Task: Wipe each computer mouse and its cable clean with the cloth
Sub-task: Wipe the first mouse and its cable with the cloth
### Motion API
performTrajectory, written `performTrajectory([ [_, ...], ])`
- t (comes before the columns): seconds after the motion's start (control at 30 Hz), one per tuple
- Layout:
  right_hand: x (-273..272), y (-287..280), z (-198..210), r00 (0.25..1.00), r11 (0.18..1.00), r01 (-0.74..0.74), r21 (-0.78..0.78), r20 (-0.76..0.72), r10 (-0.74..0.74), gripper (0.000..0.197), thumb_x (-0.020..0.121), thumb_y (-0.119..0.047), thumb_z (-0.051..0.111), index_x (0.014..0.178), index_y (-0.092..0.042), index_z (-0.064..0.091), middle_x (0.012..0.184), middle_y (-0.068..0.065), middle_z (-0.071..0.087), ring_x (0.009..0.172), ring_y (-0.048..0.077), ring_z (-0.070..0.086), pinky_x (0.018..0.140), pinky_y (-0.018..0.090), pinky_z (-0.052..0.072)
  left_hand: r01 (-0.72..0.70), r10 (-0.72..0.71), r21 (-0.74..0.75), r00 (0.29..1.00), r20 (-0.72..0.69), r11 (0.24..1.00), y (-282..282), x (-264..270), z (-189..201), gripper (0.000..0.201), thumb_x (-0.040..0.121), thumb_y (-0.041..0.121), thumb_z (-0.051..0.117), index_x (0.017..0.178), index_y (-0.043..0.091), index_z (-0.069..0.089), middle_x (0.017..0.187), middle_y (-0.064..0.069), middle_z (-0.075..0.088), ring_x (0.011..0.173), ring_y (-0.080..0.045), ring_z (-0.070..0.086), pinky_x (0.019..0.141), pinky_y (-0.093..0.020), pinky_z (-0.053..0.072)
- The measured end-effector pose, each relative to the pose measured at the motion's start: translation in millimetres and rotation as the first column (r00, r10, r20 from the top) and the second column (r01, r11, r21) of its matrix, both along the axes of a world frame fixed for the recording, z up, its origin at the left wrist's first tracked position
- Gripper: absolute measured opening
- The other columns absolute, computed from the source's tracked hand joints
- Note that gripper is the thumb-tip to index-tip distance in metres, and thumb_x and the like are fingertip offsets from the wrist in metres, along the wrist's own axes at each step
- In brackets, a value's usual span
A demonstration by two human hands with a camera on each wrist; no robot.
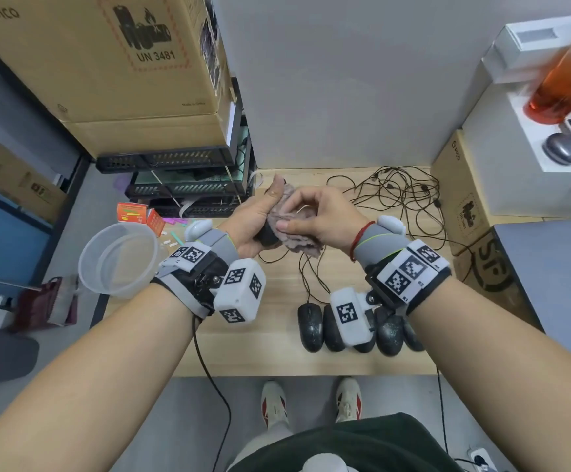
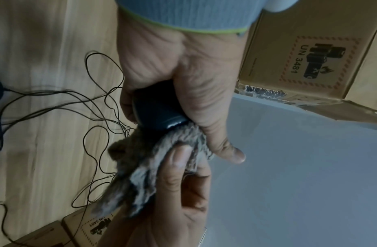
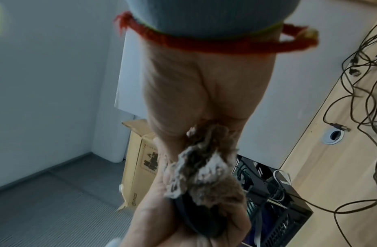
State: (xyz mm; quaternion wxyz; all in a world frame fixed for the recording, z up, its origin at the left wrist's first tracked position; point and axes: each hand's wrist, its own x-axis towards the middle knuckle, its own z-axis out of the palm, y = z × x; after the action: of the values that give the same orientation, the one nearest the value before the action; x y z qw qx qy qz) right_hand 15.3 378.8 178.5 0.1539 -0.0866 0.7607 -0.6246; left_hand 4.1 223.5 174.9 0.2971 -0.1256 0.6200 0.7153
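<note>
Cloth (image 1: 289,221) hides most of gripped mouse (image 2: 157,108).

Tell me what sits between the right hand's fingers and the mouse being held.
The cloth: the right hand presses it onto the mouse gripped by the left hand, clearest in the left wrist view.

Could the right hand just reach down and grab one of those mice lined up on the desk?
Probably not yet: the right hand is pinching the cloth against the held mouse. The mice lie uncovered beneath that wrist.
</note>
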Motion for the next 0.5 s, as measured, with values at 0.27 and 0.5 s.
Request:
performTrajectory([
  [0.27,-12,-7,-8,0.964,0.97,0.239,-0.047,-0.111,-0.243,0.019,0.079,-0.011,0.079,0.082,-0.023,0.065,0.08,-0.003,0.064,0.061,0.009,0.059,0.06,0.025,0.05,-0.039,0.038,0.042,0.998,0.043,0.998,7,-1,2,0.075,0.091,0.078,0.031,0.113,0.017,0.068,0.097,-0.006,0.074,0.078,-0.02,0.069,0.07,-0.033,0.057],
  [0.5,2,-4,-4,0.997,0.987,-0.015,0.159,-0.069,0.026,0.018,0.076,-0.009,0.082,0.077,-0.02,0.068,0.066,0.008,0.069,0.056,0.017,0.064,0.052,0.035,0.055,0.007,-0.025,0.122,0.989,0.145,0.992,2,-5,12,0.094,0.086,0.087,0.021,0.107,0.009,0.069,0.098,-0.014,0.075,0.082,-0.029,0.074,0.065,-0.037,0.061],
])
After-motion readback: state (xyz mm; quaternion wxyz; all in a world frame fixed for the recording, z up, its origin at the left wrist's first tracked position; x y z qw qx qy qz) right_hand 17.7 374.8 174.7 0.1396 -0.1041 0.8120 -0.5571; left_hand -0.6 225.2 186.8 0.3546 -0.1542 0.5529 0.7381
